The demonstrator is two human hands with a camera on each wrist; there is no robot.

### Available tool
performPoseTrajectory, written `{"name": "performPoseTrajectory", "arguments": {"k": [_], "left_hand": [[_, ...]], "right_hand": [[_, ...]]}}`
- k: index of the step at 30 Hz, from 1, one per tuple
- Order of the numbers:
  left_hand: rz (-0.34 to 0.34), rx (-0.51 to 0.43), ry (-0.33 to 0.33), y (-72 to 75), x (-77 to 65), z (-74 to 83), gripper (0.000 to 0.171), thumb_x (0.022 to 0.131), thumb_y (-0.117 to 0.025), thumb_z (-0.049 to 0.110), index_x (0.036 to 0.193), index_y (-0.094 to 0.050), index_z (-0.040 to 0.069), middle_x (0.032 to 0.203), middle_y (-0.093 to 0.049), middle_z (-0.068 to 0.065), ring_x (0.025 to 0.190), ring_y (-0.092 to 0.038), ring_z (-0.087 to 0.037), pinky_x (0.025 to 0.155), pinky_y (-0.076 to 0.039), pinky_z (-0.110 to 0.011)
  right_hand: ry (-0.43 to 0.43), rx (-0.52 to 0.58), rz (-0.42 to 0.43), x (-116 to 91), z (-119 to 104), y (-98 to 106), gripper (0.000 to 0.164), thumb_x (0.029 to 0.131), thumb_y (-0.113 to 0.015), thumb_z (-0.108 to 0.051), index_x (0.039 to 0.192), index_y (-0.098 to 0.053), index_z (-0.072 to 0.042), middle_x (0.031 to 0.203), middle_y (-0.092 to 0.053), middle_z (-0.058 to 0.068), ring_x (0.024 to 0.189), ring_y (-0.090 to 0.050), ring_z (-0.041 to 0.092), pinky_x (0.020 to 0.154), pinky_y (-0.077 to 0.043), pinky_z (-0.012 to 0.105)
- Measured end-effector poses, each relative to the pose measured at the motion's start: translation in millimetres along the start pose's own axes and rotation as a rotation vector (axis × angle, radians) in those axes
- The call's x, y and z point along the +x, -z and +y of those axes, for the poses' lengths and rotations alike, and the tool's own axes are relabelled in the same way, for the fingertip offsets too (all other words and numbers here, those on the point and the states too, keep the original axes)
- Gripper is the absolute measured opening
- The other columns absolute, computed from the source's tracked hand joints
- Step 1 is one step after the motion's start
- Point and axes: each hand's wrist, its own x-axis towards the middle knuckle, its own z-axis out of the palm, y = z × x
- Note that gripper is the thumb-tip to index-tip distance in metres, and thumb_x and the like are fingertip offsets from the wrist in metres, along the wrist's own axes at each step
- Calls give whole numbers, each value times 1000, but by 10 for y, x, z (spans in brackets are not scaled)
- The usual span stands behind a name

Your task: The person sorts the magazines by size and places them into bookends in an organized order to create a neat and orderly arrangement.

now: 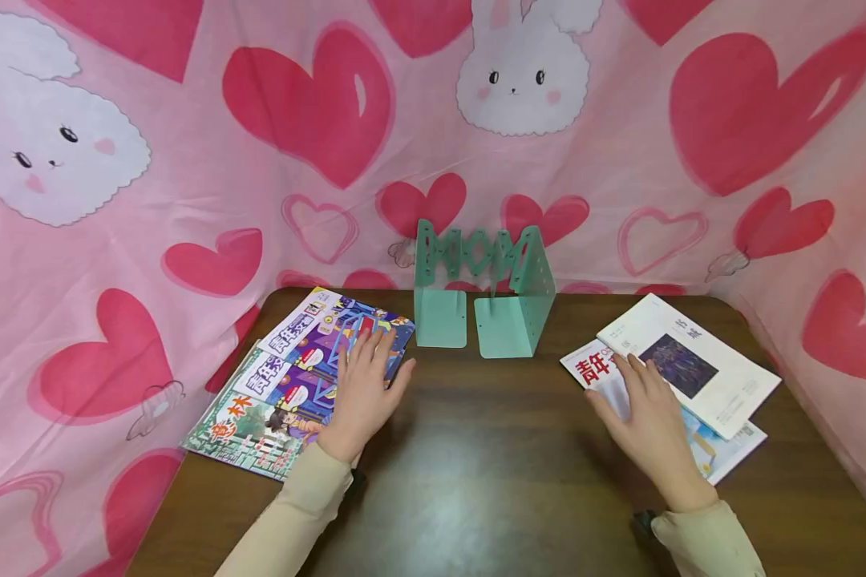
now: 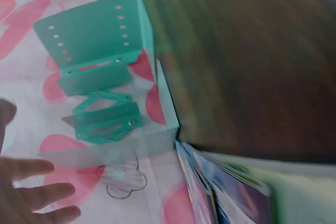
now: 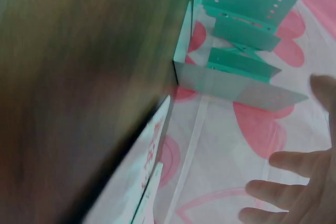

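Note:
Over a fanned stack of magazines (image 1: 260, 401) on the left side of the table, my left hand (image 1: 364, 393) is held with its fingers extended. My right hand (image 1: 649, 425) reaches over two overlapping magazines on the right: a white one with a dark picture (image 1: 722, 353) lying on top of one with red lettering (image 1: 592, 365). Neither hand grips anything. In the left wrist view the left fingers (image 2: 42, 190) are spread, and the right fingers (image 3: 283, 187) are likewise apart in the right wrist view.
A green expandable metal bookend (image 1: 505, 324) stands upright at the back middle of the brown wooden table (image 1: 476, 481), its two end plates joined by a folding lattice. Behind the table hangs a pink cloth (image 1: 433, 120) with hearts and rabbits.

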Motion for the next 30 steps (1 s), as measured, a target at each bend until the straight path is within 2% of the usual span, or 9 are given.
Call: {"name": "performPoseTrajectory", "arguments": {"k": [2, 4, 8, 14, 21, 25, 27, 30], "left_hand": [[91, -66, -29, -5, 51, -6, 50, 100, -67, 33, 140, -62, 1, 138, -63, -24, 132, -55, -44, 115, -36, -64], [155, -125, -50, -15, 115, -6, 43, 100, -68, 26, 133, -67, 0, 129, -68, -23, 121, -62, -41, 107, -46, -57], [234, -208, -47, -51, 267, 15, 37, 99, -71, 21, 128, -69, -1, 122, -71, -21, 113, -67, -39, 100, -52, -53], [227, -340, 25, -99, 518, 55, 38, 99, -70, 21, 130, -68, -2, 122, -70, -21, 111, -68, -36, 95, -56, -49], [233, -413, 64, -140, 724, 63, 41, 98, -71, 19, 133, -66, -3, 116, -69, -24, 99, -69, -38, 84, -59, -51], [238, -439, 56, -188, 830, 84, 46, 97, -73, 20, 135, -64, -3, 120, -68, -25, 102, -68, -39, 80, -60, -51], [236, -457, 54, -207, 883, 99, 48, 96, -74, 21, 137, -63, -2, 124, -68, -24, 109, -67, -39, 80, -61, -51], [231, -461, 70, -222, 952, 115, 49, 96, -75, 21, 138, -63, 0, 128, -68, -21, 113, -67, -37, 80, -60, -48]], "right_hand": [[5, 5, -2, 24, 53, 31, 65, 95, -73, -35, 142, -53, 5, 142, -52, 37, 133, -42, 63, 105, -32, 77], [-37, -1, -46, 58, 105, 90, 62, 97, -71, -32, 141, -53, 7, 139, -53, 38, 130, -45, 62, 103, -35, 76], [-101, -60, -130, 169, 246, 231, 57, 100, -68, -30, 138, -54, 10, 134, -55, 40, 123, -51, 61, 97, -40, 75], [-92, -132, -207, 342, 559, 406, 50, 99, -66, -26, 129, -58, 14, 125, -59, 42, 114, -56, 63, 88, -45, 75], [-107, -153, -339, 464, 890, 398, 48, 99, -66, -25, 123, -60, 16, 115, -63, 43, 105, -60, 64, 83, -48, 74], [-139, -161, -424, 565, 1026, 393, 54, 101, -64, -28, 125, -56, 20, 116, -60, 45, 106, -58, 64, 87, -46, 76], [-157, -181, -456, 621, 1074, 396, 58, 100, -65, -29, 126, -54, 22, 116, -58, 46, 105, -57, 65, 87, -46, 76], [-185, -212, -505, 700, 1115, 392, 65, 98, -68, -31, 129, -48, 24, 117, -54, 48, 107, -54, 66, 88, -44, 78]]}}
